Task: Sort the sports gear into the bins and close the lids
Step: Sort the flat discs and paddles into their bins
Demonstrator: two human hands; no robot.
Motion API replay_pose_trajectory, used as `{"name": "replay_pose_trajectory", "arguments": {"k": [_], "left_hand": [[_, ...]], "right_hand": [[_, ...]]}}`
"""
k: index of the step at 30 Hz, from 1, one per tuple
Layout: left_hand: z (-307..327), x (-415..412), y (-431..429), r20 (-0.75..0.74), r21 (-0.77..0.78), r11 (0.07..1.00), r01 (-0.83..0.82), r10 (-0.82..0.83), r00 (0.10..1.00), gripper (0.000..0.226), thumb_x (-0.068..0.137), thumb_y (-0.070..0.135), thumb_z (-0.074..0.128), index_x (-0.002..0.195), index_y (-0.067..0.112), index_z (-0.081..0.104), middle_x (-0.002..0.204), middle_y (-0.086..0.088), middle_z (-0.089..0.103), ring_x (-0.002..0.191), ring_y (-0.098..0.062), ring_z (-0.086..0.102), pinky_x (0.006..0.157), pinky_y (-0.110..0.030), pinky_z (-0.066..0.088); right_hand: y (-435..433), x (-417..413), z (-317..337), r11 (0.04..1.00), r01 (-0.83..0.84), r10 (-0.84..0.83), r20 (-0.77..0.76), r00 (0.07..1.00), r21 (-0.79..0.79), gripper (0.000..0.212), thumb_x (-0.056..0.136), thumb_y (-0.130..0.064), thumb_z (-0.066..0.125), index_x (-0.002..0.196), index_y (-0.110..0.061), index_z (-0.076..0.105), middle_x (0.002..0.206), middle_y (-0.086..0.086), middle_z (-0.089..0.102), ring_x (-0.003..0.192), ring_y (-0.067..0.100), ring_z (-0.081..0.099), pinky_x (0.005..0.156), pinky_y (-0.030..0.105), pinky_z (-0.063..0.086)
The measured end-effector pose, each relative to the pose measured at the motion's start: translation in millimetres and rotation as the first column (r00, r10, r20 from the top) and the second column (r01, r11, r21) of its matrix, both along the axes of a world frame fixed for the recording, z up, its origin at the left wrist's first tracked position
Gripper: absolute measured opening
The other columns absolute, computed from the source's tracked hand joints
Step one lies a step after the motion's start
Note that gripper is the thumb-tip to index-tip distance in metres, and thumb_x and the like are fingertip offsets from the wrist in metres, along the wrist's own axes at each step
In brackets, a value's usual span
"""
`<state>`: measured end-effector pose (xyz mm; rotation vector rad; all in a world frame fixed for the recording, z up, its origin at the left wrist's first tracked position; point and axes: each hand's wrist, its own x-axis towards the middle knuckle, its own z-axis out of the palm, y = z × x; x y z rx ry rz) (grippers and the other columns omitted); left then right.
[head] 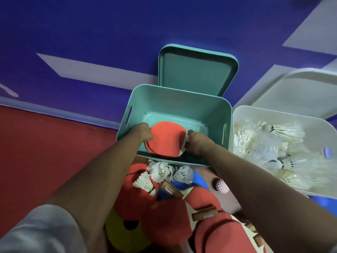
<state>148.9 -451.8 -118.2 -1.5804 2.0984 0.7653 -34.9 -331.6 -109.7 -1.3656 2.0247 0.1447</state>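
Your hands both grasp the red paddle (166, 138), left hand (144, 133) on the blade edge, right hand (196, 143) round the handle, level inside the teal bin (175, 101) so it likely seats flat (lid (197, 73) open behind).

red paddles (164, 137) | in open teal bin (175, 96) | white bin (273, 111) holds shuttlecocks (284, 132)

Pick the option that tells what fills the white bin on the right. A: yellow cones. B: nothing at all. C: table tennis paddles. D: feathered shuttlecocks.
D: the white bin holds a heap of feathered shuttlecocks, while the left hand and right hand grip the red paddles inside the teal bin.
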Motion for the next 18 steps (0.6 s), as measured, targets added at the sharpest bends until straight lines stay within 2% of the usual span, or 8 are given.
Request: {"name": "replay_pose_trajectory", "arguments": {"k": [1,4,7,10,14,16,18], "left_hand": [[5,0,3,-0.05,-0.019,0.999,-0.03,0.029,0.998,0.032,0.086,0.026,0.062,0.107,0.001,0.066,0.117,-0.018,0.065,0.105,-0.031,0.062,0.072,-0.028,0.044],[35,-1,20,-0.325,-0.082,0.973,-0.217,0.18,0.929,0.034,0.086,0.024,0.062,0.117,0.01,0.064,0.122,-0.01,0.065,0.114,-0.026,0.059,0.09,-0.026,0.044],[72,2,55,-0.568,-0.089,0.953,-0.29,0.191,0.8,0.02,0.088,0.018,0.062,0.106,0.013,0.068,0.104,-0.005,0.071,0.098,-0.02,0.064,0.083,-0.02,0.043],[95,16,103,-0.712,-0.086,0.958,-0.272,0.132,0.69,0.01,0.088,0.013,0.062,0.096,0.015,0.067,0.089,0.0,0.068,0.082,-0.014,0.064,0.079,-0.022,0.049],[105,38,159,-0.819,-0.076,0.954,-0.29,0.106,0.564,0.011,0.087,0.005,0.061,0.09,0.013,0.067,0.079,0.004,0.063,0.07,-0.003,0.056,0.071,-0.014,0.046],[94,56,177,-0.792,-0.048,0.943,-0.329,0.165,0.588,0.018,0.086,0.005,0.061,0.082,0.023,0.064,0.074,0.008,0.062,0.068,-0.004,0.057,0.068,-0.02,0.046],[77,74,188,-0.731,-0.049,0.932,-0.358,0.211,0.649,0.026,0.085,0.005,0.061,0.075,0.029,0.06,0.075,0.002,0.064,0.07,-0.011,0.063,0.066,-0.024,0.045]], "right_hand": [[4,1,9,0.999,0.026,-0.025,0.027,0.999,-0.043,0.046,0.087,-0.018,0.061,0.127,-0.004,0.044,0.125,0.022,0.058,0.114,0.036,0.058,0.09,0.036,0.047],[21,7,45,0.968,0.094,-0.068,0.117,0.991,-0.234,0.044,0.088,-0.021,0.062,0.126,-0.002,0.05,0.123,0.021,0.062,0.114,0.034,0.059,0.093,0.035,0.047],[54,15,85,0.9,0.154,-0.096,0.159,0.982,-0.407,0.04,0.087,-0.019,0.063,0.124,-0.003,0.054,0.115,0.016,0.065,0.107,0.03,0.061,0.089,0.031,0.045],[97,23,111,0.823,0.228,-0.133,0.213,0.968,-0.52,0.028,0.087,-0.014,0.063,0.114,-0.005,0.058,0.102,0.007,0.063,0.093,0.024,0.06,0.079,0.026,0.042],[152,34,114,0.757,0.259,-0.156,0.218,0.963,-0.601,0.014,0.086,-0.012,0.061,0.1,-0.01,0.059,0.091,0.004,0.062,0.078,0.02,0.058,0.071,0.03,0.043],[173,42,100,0.775,0.26,-0.176,0.198,0.964,-0.576,0.015,0.084,-0.013,0.06,0.099,-0.01,0.06,0.091,0.004,0.062,0.079,0.021,0.057,0.069,0.029,0.041],[184,51,81,0.791,0.299,-0.202,0.232,0.951,-0.534,0.02,0.084,-0.016,0.059,0.102,-0.009,0.06,0.096,0.007,0.062,0.086,0.023,0.06,0.075,0.029,0.045]]}}
